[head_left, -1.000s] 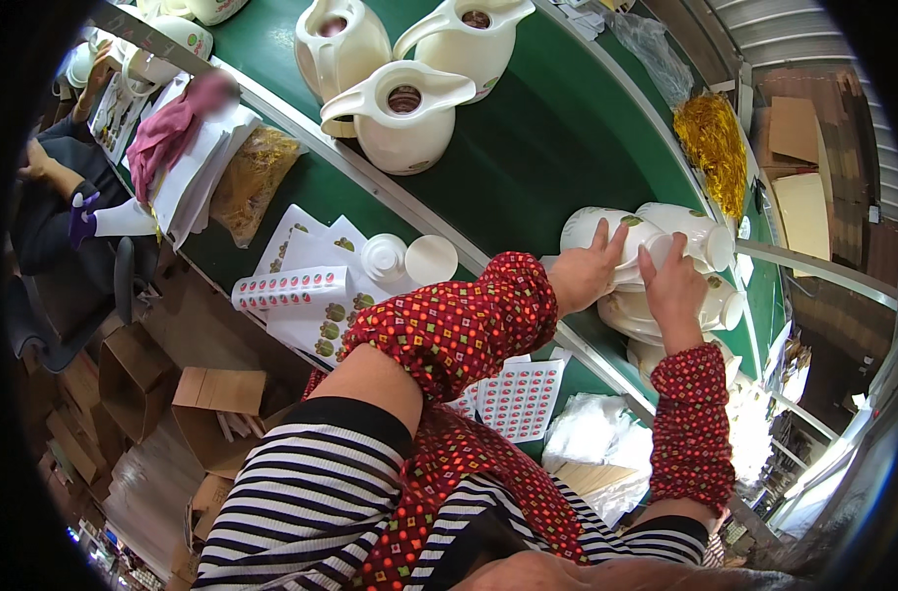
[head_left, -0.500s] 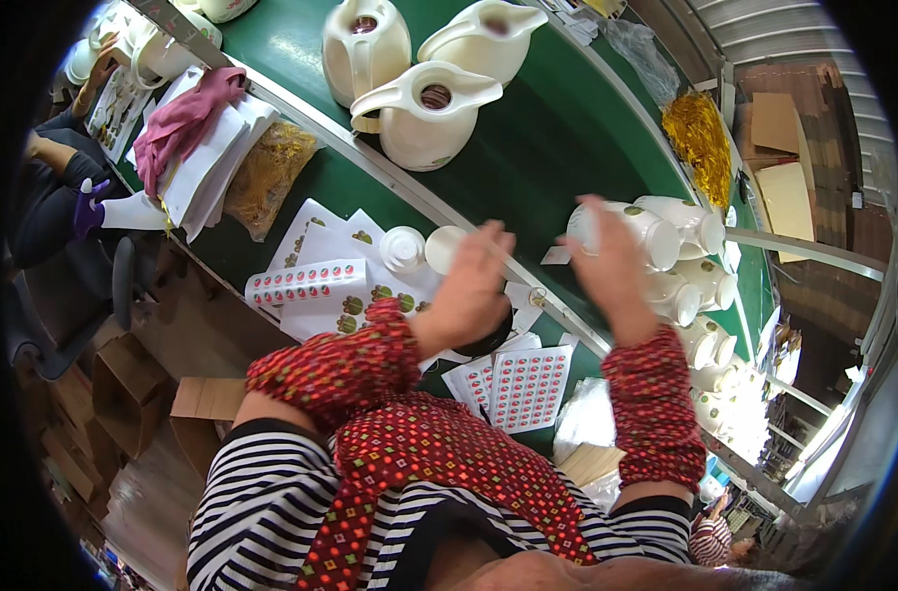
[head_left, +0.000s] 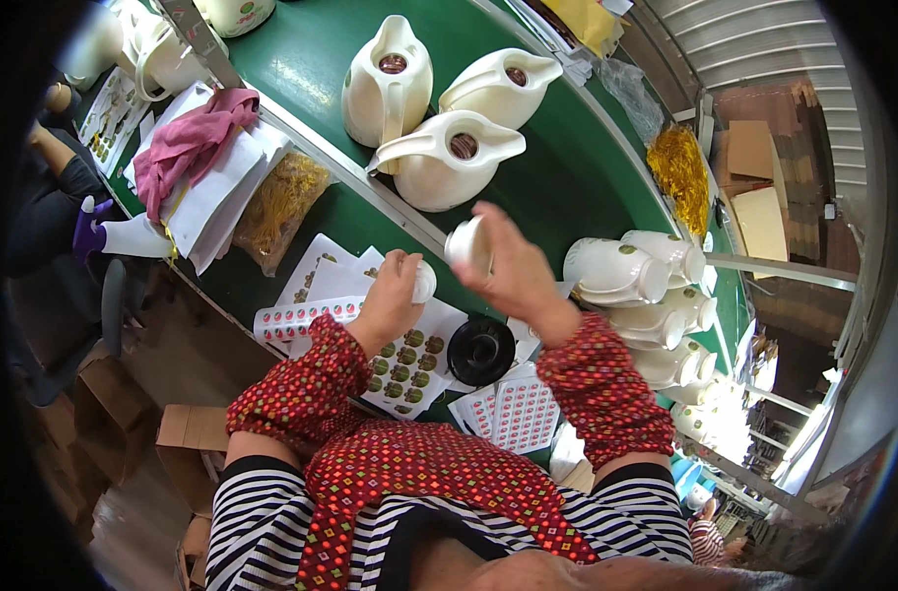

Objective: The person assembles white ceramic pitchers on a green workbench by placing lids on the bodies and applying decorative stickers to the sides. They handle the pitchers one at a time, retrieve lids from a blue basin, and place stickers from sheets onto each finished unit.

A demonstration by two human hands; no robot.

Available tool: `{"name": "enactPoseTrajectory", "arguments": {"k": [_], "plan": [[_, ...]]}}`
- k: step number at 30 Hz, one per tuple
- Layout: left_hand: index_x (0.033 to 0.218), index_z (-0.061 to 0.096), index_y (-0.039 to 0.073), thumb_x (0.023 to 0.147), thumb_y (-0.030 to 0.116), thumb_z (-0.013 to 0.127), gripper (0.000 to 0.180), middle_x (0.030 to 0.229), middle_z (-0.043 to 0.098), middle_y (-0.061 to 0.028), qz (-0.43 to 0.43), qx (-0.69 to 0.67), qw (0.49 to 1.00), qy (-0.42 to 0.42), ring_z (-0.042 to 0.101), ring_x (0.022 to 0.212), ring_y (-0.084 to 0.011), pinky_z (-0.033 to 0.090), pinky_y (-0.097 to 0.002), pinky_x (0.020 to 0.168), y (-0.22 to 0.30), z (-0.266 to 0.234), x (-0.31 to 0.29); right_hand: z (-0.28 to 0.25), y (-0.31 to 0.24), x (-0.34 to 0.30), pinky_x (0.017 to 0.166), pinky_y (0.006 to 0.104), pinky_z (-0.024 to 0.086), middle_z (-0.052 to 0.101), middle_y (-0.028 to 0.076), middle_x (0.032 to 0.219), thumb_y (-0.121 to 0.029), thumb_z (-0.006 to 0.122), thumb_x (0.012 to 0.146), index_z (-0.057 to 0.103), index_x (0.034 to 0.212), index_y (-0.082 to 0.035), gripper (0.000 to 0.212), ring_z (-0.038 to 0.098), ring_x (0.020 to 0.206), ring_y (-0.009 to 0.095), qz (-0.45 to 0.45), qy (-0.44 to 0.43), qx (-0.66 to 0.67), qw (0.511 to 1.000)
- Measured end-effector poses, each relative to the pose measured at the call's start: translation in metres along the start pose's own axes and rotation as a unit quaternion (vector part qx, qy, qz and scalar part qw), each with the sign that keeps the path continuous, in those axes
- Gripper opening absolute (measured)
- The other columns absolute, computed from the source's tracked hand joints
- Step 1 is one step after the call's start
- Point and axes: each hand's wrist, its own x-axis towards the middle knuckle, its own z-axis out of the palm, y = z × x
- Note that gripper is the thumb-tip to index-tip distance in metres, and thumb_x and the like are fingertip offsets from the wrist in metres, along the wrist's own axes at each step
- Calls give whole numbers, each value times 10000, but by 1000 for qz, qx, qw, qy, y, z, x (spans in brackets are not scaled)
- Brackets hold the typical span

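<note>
While a small, pale, round cap (head_left: 467, 246) is held up by its rim in the right hand (head_left: 516, 271), with the fingers spread along its side, a white disc-like piece (head_left: 424, 283) is held by the curled fingers of the left hand (head_left: 391, 300), largely covered by them, so that its full shape cannot be told. Both pieces are smooth and held apart, above the near strip of the green tabletop (head_left: 562, 167). Below the hands, flat paper sheets (head_left: 404, 374) printed with rounded green-and-brown motifs are overlapped, with a glossy black ringed disc (head_left: 481, 352) set at their edge. Smaller red-and-green stickers are carried in rows by a curling strip (head_left: 306, 320) at the left and by stacked white sheets (head_left: 524, 414) nearer the body. Beyond the straight metal rail (head_left: 365, 182), three glossy cream jugs (head_left: 449, 182) are grouped, their looped handles, pointed spouts and dark round openings turned upward. Farther right, rounded cream vessels (head_left: 616, 271) are crowded close together, near shiny, stringy golden tinsel (head_left: 678, 177).
</note>
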Motion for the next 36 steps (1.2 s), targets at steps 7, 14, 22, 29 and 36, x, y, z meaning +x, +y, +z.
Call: {"name": "enactPoseTrajectory", "arguments": {"k": [7,14,22,29,36], "plan": [[1303,596,18,689,-20,778,642,1312,563,-273,91,5,979,182,585,1218,-461,488,-463,1089,47,-134,93,-76,-17,104,1060,467,495,547,223,1354,-368,819,865,469,1477,-36,779,580,1239,412,-66,29,-142,987],[1314,621,116,829,20,695,499,1216,637,-119,248,395,862,196,576,1143,-335,483,-409,1026,23,-207,246,-83,-27,139,1052,449,528,557,154,1340,38,767,762,535,1490,-208,803,580,1207,377,-173,-107,-237,950],[1441,580,181,892,41,636,569,1556,494,-151,245,371,881,159,417,1472,-333,255,-503,1257,21,-156,231,-86,-21,143,1086,450,501,538,179,1448,2,764,792,575,1473,-206,737,561,1287,393,-224,-161,-288,917],[1498,477,65,723,85,795,838,1489,505,-185,167,73,969,164,477,1375,-402,366,-483,1182,22,-120,138,-91,-56,142,945,481,561,563,241,1447,-240,910,761,518,1509,-170,848,663,1153,429,-67,-127,-332,932],[1440,496,89,655,260,949,922,1215,575,-150,86,30,983,160,568,1191,-378,446,-469,1055,18,-81,138,-86,-53,151,846,458,595,645,232,1304,-319,924,728,475,1507,-100,925,715,1039,399,10,-183,-379,907]]}}
